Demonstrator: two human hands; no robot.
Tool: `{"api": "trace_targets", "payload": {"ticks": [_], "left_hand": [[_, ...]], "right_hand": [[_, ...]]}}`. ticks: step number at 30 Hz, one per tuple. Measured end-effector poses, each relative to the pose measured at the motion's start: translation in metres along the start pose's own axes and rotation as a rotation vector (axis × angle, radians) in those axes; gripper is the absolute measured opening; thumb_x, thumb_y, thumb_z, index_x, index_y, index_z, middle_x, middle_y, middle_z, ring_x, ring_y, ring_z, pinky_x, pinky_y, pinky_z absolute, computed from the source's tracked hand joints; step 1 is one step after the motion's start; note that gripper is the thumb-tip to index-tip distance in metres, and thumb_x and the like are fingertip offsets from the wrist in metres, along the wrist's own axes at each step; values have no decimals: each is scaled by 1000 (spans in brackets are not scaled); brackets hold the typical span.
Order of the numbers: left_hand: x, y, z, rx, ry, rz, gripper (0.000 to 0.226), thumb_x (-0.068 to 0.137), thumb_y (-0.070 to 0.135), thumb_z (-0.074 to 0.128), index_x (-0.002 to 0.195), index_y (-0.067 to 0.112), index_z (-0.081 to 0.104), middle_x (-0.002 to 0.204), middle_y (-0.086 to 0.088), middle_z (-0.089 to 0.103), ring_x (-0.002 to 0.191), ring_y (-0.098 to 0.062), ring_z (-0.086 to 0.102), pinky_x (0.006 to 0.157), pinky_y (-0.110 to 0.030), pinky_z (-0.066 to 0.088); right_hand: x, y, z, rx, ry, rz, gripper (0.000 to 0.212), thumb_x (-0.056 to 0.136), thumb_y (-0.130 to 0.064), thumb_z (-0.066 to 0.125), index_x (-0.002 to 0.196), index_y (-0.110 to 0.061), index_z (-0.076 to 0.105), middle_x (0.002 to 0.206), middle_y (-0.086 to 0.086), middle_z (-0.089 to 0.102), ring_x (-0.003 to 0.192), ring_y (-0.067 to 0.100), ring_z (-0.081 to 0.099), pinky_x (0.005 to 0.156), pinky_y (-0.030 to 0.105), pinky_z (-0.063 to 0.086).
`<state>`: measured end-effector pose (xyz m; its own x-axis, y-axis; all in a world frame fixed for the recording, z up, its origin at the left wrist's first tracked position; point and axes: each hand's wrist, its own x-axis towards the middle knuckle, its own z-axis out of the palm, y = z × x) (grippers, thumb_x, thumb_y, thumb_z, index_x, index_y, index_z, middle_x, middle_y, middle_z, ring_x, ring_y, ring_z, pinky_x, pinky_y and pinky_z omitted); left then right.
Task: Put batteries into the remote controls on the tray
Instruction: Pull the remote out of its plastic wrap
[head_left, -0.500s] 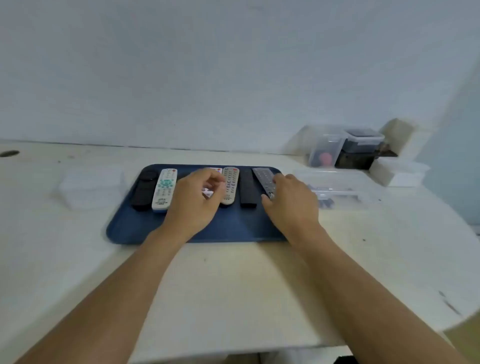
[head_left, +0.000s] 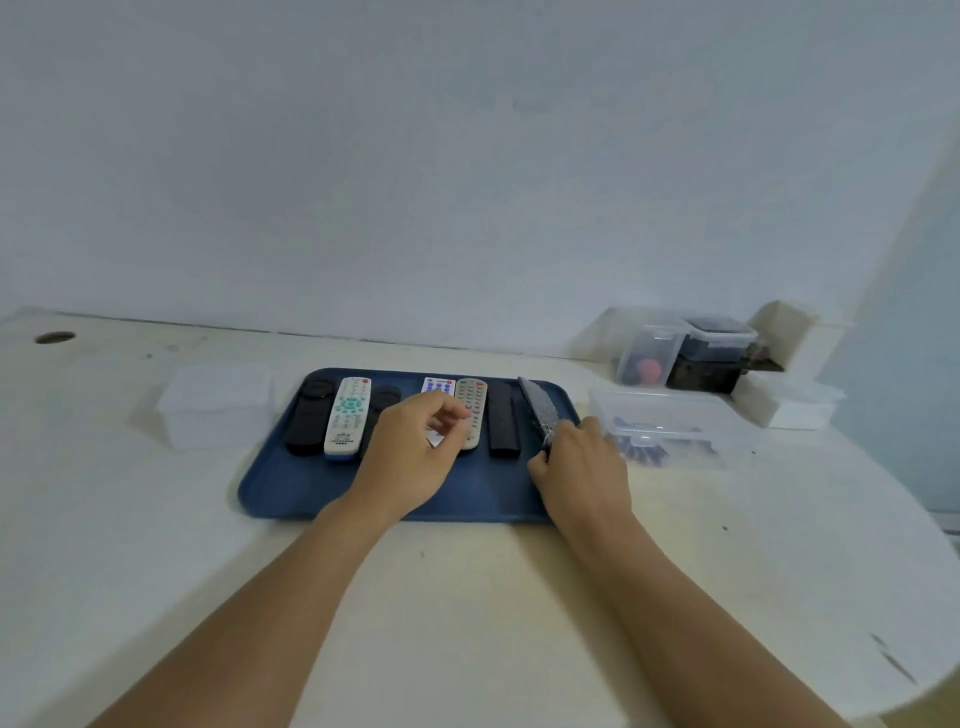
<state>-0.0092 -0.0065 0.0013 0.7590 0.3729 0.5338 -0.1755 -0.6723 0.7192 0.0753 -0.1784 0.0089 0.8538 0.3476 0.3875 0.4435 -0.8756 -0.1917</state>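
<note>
Blue tray (head_left: 291, 493) work looks barely begun: right hand (head_left: 579, 467) grips the grey remote (head_left: 537, 408), left hand (head_left: 410, 457) hovers loosely curled, holding nothing (no batteries visibly fitted).

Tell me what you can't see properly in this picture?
Head view, the only one:
- Small white remote control: its near end is hidden behind the left hand.
- Grey remote control: its near end is hidden under the right hand, and it is blurred.
- Clear plastic box beside the blue plastic tray: the dark things inside are too blurred to name.
- Button labels: too small to read.
</note>
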Motion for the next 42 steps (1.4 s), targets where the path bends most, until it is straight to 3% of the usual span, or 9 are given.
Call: {"api": "trace_targets", "payload": {"ticks": [7, 10, 13, 18, 23, 26, 29, 35, 42], "left_hand": [[5, 14, -1, -229, 83, -198, 7, 93, 22, 69, 100, 25, 70, 98, 7, 72, 80, -3, 68, 76, -28, 59], [13, 36, -8, -863, -4, -517, 36, 90, 40, 69, 117, 17, 65, 114, -6, 70, 84, -18, 73, 65, -37, 61], [14, 40, -20, -1077, -56, -523, 57, 70, 51, 77, 115, 17, 70, 104, -10, 73, 82, -29, 72, 58, -33, 61], [15, 20, -39, -1411, -438, -449, 106, 67, 68, 78, 146, 4, 49, 147, -24, 51, 133, -50, 48, 108, -61, 42], [17, 26, -39, -1286, -678, -620, 81, 93, 62, 54, 146, 2, 46, 149, -24, 48, 135, -44, 49, 106, -57, 44], [3, 39, -15, -841, -584, -619, 34, 100, 17, 57, 133, 8, 59, 122, -23, 64, 98, -40, 69, 79, -43, 61], [-2, 43, -3, -744, -458, -587, 25, 97, 4, 60, 122, 10, 63, 98, -17, 70, 78, -35, 73, 63, -37, 60], [12, 32, -10, -528, -482, -461, 48, 83, -7, 72, 123, 17, 64, 90, -15, 76, 76, -30, 74, 64, -29, 57], [13, 24, -12, -441, -516, -482, 72, 74, -11, 78, 137, 16, 55, 88, -13, 78, 76, -30, 76, 73, -35, 60]], "right_hand": [[6, 1, -16, 928, 293, 119, 26, 103, -20, 48, 87, -12, 67, 78, 0, 67, 67, 13, 57, 58, 24, 44], [12, -13, -25, 1671, -114, 266, 16, 99, -17, 61, 98, -8, 74, 84, 5, 73, 66, 10, 64, 53, 21, 51], [19, -20, -10, 1822, -390, 238, 25, 85, -14, 72, 108, -5, 71, 91, 7, 70, 69, 12, 64, 55, 22, 50], [35, -7, 0, 1954, -275, 263, 22, 90, -12, 69, 111, -5, 66, 89, 4, 71, 70, 7, 66, 61, 17, 53], [34, -9, 8, 1751, -150, 275, 25, 89, -13, 73, 112, -4, 69, 104, 14, 72, 88, 20, 68, 77, 29, 55], [24, -14, 8, 1401, -114, 131, 41, 80, -16, 82, 118, -17, 67, 107, -2, 73, 91, 6, 71, 79, 22, 56], [18, -13, 6, 1298, -163, 19, 60, 78, -25, 85, 132, -26, 58, 119, -12, 65, 103, 1, 66, 86, 21, 55], [28, -1, 4, 1143, -275, -170, 75, 79, -24, 84, 145, -26, 48, 132, -8, 56, 109, -8, 60, 82, 10, 51], [32, 7, 1, 858, -199, -265, 89, 66, -56, 83, 144, -27, 51, 131, -9, 62, 101, -6, 65, 94, 31, 57]]}}
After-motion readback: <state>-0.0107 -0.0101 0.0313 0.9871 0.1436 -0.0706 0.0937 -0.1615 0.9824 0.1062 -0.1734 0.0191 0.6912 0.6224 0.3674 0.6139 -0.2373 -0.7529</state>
